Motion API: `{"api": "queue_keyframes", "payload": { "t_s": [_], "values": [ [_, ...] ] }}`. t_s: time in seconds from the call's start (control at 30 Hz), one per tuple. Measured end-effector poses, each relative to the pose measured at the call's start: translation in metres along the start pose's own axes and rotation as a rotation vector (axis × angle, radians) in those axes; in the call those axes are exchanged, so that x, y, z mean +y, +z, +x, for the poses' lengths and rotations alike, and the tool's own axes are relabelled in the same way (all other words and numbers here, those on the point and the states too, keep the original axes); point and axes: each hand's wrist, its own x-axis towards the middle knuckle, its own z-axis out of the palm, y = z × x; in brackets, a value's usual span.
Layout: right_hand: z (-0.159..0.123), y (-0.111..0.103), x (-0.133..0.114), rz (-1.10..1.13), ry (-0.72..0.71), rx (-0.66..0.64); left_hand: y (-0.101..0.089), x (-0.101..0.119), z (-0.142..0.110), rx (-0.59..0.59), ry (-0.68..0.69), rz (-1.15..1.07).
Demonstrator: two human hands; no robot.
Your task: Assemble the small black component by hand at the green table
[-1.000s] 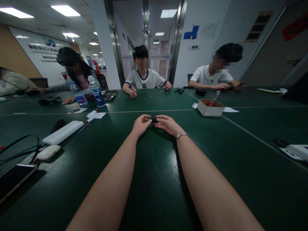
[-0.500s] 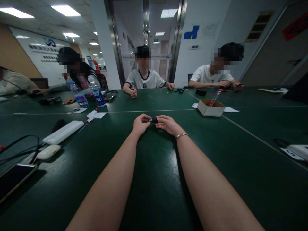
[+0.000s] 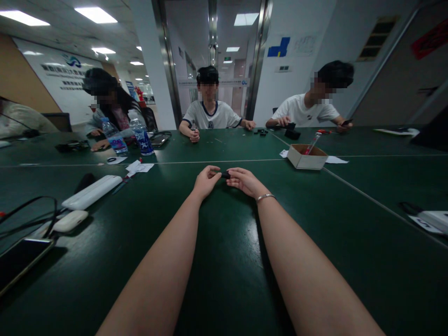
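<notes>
Left of the open box [image 3: 305, 161] and a little nearer the wearer, a small black object [image 3: 226, 175] spans the gap between two bare hands over a dark green table [image 3: 227, 261]. The right grip [image 3: 246, 181] pinches its right end between thumb and fingertips; the left grip [image 3: 206, 181] brings a thumb to the opposite end, though whether it truly clamps is impossible to tell. The piece looks light and stiff, most likely hard plastic, stubby enough to be partly covered by the fingers. Its surface could prove slick, so a fingertip pinch at each end seems the surest hold; it is probably sturdy rather than fragile, but finer detail is too small to read. A shiny, metallic-looking bracelet [image 3: 266, 197] rings the right wrist. The box, pale-walled and brown inside, appears to be thin card and contains a tilted, clear tube [image 3: 313, 141] with red at its lower part. Flat white paper [image 3: 336, 159] lies just beside the box's right side. Well to the box's left stands a clear plastic bottle [image 3: 142, 140] with a blue label; left and nearer lie a smooth, rounded white case [image 3: 93, 192] and a dark, flat-faced phone [image 3: 23, 261].
</notes>
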Motion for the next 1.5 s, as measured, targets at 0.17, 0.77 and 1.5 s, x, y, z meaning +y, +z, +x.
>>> {"api": "queue_keyframes", "payload": {
  "t_s": [0.17,0.77,1.5],
  "values": [
    [0.001,-0.001,0.000,-0.001,0.002,0.000,-0.003,0.008,-0.003,-0.001,0.041,0.011],
    [0.000,-0.002,0.001,-0.004,-0.030,-0.055,0.002,0.004,-0.003,-0.069,-0.086,-0.031],
    [0.001,-0.003,0.001,0.002,-0.042,-0.059,0.001,-0.002,0.000,-0.087,-0.088,-0.003]
  ]
}}
